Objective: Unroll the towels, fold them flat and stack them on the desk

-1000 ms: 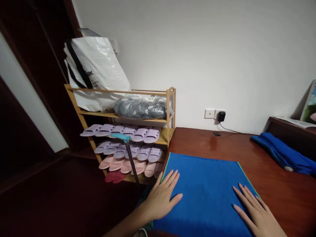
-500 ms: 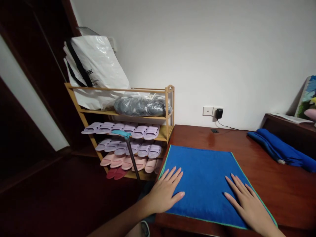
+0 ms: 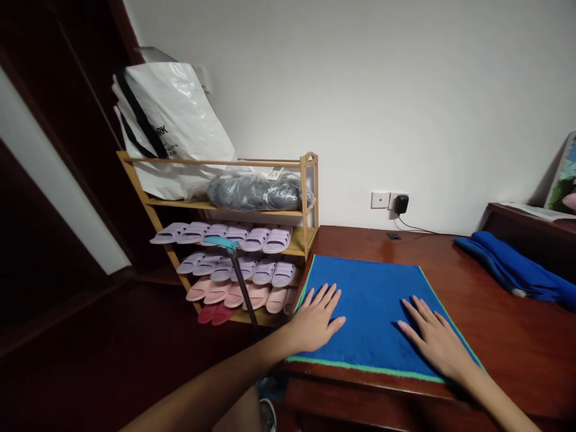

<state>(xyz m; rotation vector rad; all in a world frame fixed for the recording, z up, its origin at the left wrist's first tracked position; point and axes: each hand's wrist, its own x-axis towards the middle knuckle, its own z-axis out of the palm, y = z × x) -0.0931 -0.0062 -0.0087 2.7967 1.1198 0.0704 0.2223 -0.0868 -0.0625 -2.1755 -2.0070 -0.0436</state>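
A blue cloth point(image 3: 369, 312) with a green edge lies spread flat on the brown wooden table point(image 3: 495, 336), close to its front and left edges. My left hand point(image 3: 315, 318) rests on the left part of the cloth, palm down with the fingers spread. On the right part of it lies my right hand point(image 3: 434, 336), also flat with its fingers apart. Neither hand grips anything.
Folded blue cloth point(image 3: 517, 267) lies at the table's right, beside a raised dark ledge point(image 3: 531, 228). A black adapter point(image 3: 401, 204) is plugged into the wall. Left stands a shoe rack point(image 3: 310, 207) with several slippers point(image 3: 276, 240) and a white bag point(image 3: 180, 114); a blue-topped pole point(image 3: 240, 276) stands before it.
Both hands and the cloth have shifted away from me across the table. The cloth's front edge now lies nearer the table's front edge line, smoother and straighter.
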